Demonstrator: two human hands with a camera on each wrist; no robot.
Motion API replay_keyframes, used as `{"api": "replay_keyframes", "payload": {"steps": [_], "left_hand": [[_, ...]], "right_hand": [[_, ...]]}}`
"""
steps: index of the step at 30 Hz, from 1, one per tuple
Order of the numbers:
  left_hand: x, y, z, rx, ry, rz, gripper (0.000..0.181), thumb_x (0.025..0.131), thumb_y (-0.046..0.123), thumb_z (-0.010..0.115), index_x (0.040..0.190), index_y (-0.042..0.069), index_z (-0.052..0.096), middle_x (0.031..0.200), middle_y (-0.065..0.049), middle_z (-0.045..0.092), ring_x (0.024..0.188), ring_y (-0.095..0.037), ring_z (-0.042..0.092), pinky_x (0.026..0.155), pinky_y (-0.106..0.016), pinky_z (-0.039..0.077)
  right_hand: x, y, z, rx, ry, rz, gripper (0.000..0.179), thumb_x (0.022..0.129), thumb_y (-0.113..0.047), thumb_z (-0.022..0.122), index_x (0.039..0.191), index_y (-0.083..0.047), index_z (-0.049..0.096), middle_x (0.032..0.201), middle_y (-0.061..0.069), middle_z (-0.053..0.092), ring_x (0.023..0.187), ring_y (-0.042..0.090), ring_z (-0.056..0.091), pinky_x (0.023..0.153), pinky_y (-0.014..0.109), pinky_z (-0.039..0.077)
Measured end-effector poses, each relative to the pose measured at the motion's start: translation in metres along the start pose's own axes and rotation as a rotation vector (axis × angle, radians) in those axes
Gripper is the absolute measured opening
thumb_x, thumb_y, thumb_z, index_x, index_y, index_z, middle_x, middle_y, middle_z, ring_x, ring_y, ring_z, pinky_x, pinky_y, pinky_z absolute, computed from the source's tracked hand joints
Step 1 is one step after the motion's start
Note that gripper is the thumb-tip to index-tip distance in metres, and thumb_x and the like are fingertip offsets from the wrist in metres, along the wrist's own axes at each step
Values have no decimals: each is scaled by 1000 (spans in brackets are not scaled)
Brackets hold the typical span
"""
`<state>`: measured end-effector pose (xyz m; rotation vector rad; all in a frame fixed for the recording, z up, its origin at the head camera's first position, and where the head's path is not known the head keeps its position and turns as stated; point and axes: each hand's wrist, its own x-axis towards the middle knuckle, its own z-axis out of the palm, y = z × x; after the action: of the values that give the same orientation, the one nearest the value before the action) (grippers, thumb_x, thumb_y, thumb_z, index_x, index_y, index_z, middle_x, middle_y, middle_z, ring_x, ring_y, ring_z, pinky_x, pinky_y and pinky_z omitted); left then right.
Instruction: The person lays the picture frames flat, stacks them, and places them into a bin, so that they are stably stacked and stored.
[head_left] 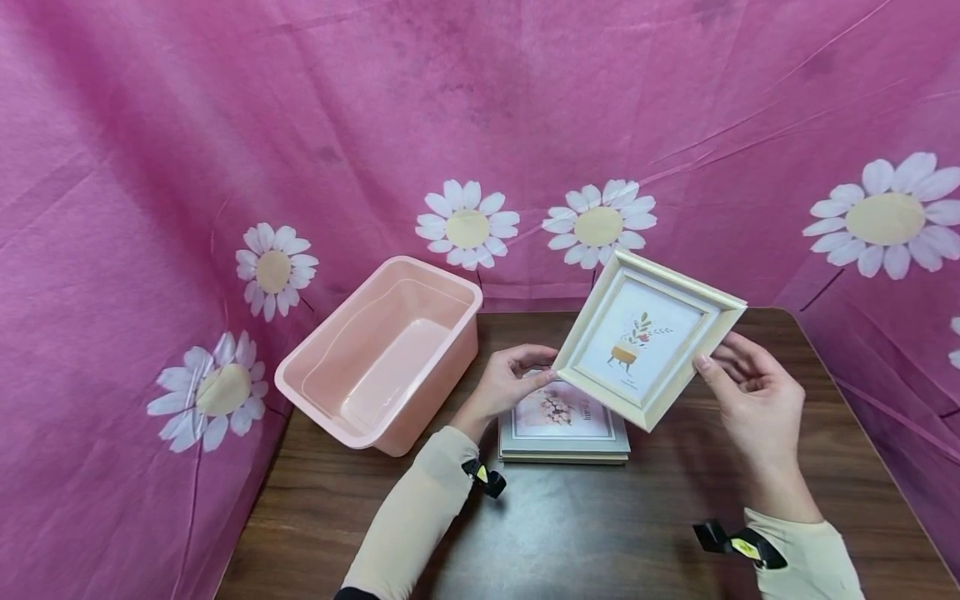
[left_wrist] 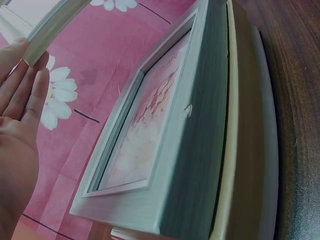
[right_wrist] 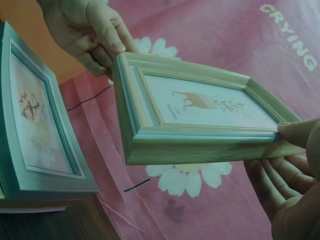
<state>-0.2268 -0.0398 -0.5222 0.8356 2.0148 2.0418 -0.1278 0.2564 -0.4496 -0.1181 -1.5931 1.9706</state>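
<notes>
A cream picture frame (head_left: 651,337) with a potted-plant print is held tilted above the table by both hands. My left hand (head_left: 512,385) pinches its lower left corner between thumb and fingers. On the opposite side, my right hand (head_left: 757,400) grips the edge, thumb on the front and fingers behind, as the right wrist view also shows. Partly beneath it lies a stack of picture frames; the top one is a grey frame (head_left: 564,446) with a pink flower print. Seen from the side in the left wrist view, a cream-edged frame (left_wrist: 245,130) lies under the grey one.
A pink plastic tub (head_left: 438,408) stands left of the stack on the dark wooden table (head_left: 585,533). Behind and at both sides hangs a magenta cloth (head_left: 525,100) printed with white daisies. Each wrist wears a black strap (head_left: 486,478).
</notes>
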Motion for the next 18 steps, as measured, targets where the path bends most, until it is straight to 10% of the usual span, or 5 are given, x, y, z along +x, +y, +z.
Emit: {"api": "replay_keyframes", "payload": {"steps": [8, 18], "left_hand": [[-5, 0, -5, 28, 29, -2, 34, 94, -10, 74, 128, -16, 68, 125, -37, 72, 107, -4, 73, 105, -52, 60], [-11, 4, -10, 55, 81, -13, 34, 94, -6, 76, 127, -14, 71, 125, -35, 73, 107, -1, 72, 96, -21, 60]], "right_hand": [[0, 1, 4, 65, -18, -37, 42, 91, 24, 67, 131, 13, 70, 101, 2, 84, 89, 8, 80, 83, 16, 62], [3, 0, 4, 175, 9, -100, 38, 92, 24, 65, 129, 18, 68, 103, 7, 84, 93, 11, 81, 84, 20, 64]]}}
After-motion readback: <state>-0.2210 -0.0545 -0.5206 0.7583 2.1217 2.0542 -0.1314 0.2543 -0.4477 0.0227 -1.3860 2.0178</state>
